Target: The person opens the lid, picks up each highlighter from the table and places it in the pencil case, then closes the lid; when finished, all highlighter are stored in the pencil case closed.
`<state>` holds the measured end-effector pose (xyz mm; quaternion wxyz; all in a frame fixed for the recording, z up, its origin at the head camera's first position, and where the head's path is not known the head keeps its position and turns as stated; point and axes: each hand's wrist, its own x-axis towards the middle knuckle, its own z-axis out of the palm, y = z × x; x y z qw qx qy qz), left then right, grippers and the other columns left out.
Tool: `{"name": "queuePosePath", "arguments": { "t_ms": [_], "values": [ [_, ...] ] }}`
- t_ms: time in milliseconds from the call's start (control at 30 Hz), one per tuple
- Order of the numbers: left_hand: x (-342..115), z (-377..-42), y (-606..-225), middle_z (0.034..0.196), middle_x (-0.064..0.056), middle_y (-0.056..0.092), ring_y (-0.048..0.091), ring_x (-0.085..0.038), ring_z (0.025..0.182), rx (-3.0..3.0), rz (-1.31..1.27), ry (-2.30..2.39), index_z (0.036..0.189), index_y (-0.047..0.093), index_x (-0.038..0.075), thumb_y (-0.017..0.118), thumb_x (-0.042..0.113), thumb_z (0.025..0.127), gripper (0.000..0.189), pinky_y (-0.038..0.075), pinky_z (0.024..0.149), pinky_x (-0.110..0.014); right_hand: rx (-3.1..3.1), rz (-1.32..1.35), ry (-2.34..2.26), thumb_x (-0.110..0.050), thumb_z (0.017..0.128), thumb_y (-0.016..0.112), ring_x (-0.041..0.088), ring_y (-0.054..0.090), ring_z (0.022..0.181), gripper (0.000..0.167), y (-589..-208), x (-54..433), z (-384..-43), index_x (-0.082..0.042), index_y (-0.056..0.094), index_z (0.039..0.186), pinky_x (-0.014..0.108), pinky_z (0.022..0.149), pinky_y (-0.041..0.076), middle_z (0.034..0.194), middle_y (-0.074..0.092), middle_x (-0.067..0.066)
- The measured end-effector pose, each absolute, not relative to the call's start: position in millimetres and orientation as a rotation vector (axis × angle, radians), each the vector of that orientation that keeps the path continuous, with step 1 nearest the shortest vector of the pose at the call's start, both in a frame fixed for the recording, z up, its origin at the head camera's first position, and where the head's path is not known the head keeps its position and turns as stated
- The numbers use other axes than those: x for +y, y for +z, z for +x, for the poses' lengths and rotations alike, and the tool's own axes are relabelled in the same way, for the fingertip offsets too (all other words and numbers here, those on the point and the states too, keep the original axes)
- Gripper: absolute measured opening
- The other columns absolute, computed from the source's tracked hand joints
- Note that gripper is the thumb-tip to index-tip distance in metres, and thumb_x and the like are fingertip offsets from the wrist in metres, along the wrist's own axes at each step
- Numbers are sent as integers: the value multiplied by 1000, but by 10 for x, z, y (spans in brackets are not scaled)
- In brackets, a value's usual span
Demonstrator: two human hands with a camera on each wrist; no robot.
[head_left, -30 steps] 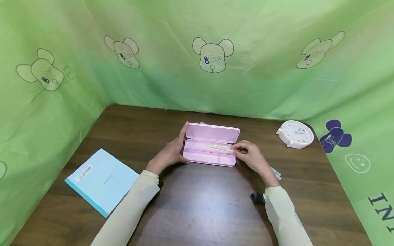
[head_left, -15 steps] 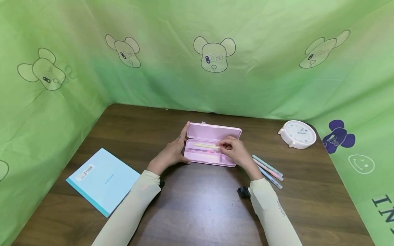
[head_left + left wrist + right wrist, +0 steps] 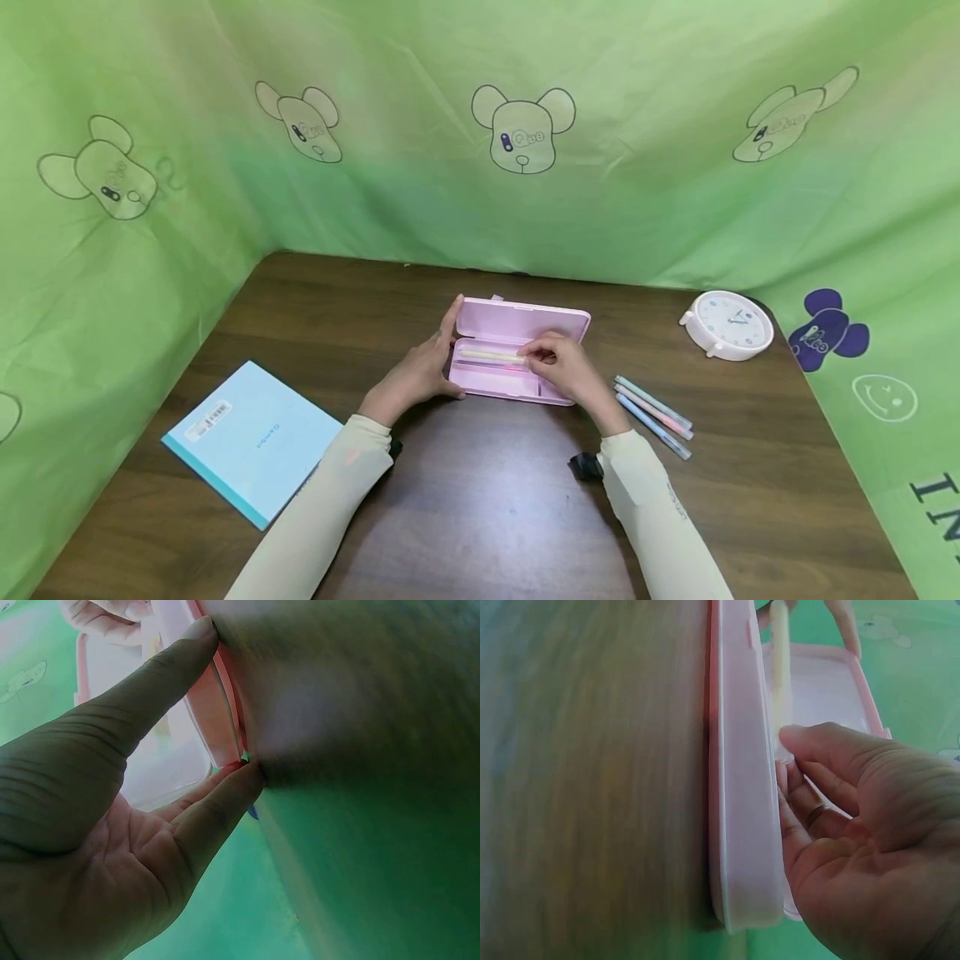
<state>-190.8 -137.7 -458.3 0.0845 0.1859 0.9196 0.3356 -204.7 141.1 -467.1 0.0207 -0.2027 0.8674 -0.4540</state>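
Yellow pen (image 3: 489, 356) over brown counter (image 3: 487, 508), green curtain (image 3: 412, 192) beyond; right grip (image 3: 564, 367) pinches its right end, left grip (image 3: 412, 377) pinches pink case (image 3: 491, 382).

Yellow pen (image 3: 489, 357) shifts left over pink case (image 3: 491, 383)

The right hand (image 3: 567, 369) has carried it from the case's right end to the left part of the far compartment (image 3: 489, 345). The right forearm (image 3: 660, 508), also further left, now uncovers three pens (image 3: 653, 412) on the right, mostly hidden a second ago.
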Motion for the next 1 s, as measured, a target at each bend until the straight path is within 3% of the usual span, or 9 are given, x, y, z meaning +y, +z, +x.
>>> {"name": "queuePosePath", "arguments": {
  "t_ms": [100, 367, 733, 1000],
  "values": [
    [-1374, -1917, -4589, 161, -34, 46, 59, -49, 134, 2744, 565, 998, 170, -23, 35, 102, 12, 77, 158, 50, 108, -61, 2695, -631, -1388, 8, 95, 73, 23, 64, 94, 13, -4671, 1407, -2049, 6, 80, 105, 26, 83, 55, 99, 69, 13],
    [-1328, -1839, -4444, 169, -32, 34, 57, -49, 137, 2722, 531, 976, 171, -19, 25, 99, 8, 80, 150, 47, 113, -60, 2694, -613, -1372, 8, 94, 74, 23, 64, 93, 15, -4678, 1387, -2033, 6, 81, 107, 26, 83, 55, 98, 69, 13],
    [-1348, -1816, -4435, 163, -31, 43, 60, -47, 132, 2730, 536, 981, 171, -19, 24, 99, 6, 79, 150, 50, 110, -59, 2721, -603, -1401, 6, 95, 75, 27, 67, 94, 19, -4651, 1346, -2032, 8, 79, 113, 26, 83, 56, 102, 70, 17],
    [-1372, -1834, -4484, 166, -33, 38, 59, -49, 133, 2751, 569, 997, 171, -21, 29, 99, 7, 79, 153, 50, 110, -60, 2764, -590, -1391, 6, 95, 75, 27, 66, 94, 19, -4634, 1371, -2024, 7, 79, 114, 25, 82, 55, 103, 71, 17]
  ]
}}
